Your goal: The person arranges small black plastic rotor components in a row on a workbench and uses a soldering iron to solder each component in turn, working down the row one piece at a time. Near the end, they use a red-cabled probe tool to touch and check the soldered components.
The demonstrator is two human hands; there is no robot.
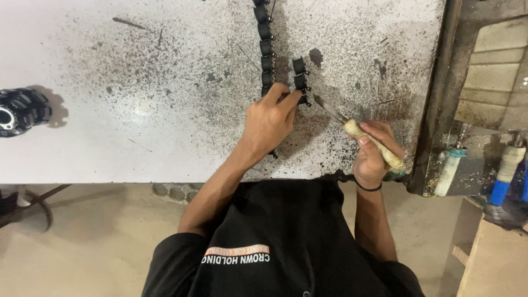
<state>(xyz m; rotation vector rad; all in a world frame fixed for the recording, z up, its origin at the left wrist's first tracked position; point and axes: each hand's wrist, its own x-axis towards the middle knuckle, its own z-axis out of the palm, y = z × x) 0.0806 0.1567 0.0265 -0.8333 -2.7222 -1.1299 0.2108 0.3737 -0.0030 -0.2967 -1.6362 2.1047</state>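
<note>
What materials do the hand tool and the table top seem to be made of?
The tool in the right hand seems to have a pale wooden handle, worn and matte, and a thin dark blade, probably metal. The table top looks like a hard white sheet, slightly glossy and speckled with black grime; its exact material is unclear.

A white, black-speckled table [137, 110] carries a black segmented chain [266, 47] and a round black part [21, 110].
</note>
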